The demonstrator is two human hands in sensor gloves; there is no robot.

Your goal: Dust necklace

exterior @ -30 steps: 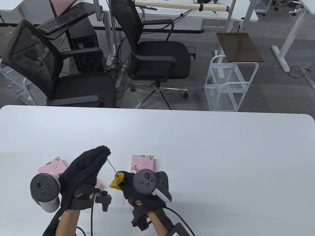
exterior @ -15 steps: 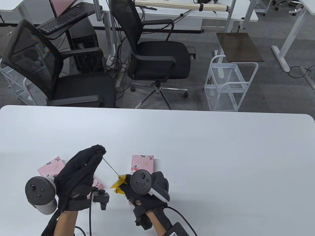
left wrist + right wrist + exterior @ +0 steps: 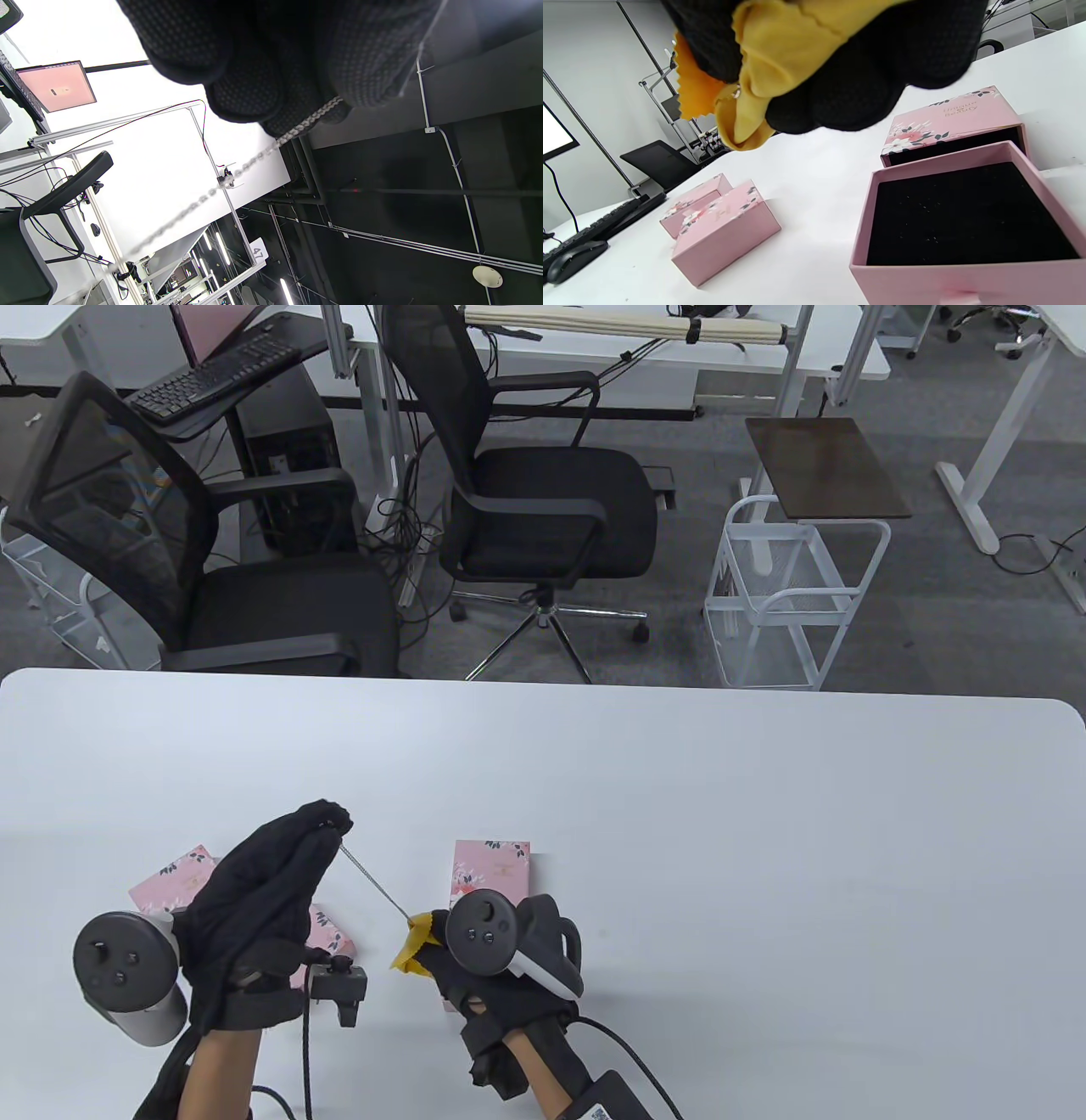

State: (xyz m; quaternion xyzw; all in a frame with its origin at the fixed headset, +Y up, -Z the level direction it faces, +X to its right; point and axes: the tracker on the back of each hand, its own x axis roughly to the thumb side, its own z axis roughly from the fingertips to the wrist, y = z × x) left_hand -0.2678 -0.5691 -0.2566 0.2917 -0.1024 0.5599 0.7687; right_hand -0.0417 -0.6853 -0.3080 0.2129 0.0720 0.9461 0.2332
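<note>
The left hand (image 3: pixel 254 899), in a black knit glove, pinches one end of the thin, twisted silver necklace (image 3: pixel 373 882) above the white table (image 3: pixel 679 831). The chain runs taut to the right hand (image 3: pixel 475 976), which clamps a soft yellow cloth (image 3: pixel 410 946) with a zigzag edge around it. Only the right wrist view shows the open pink floral box (image 3: pixel 963 220) with its black velvety lining, plus its sleeve (image 3: pixel 950 123) and a second pink box (image 3: pixel 721 228).
</note>
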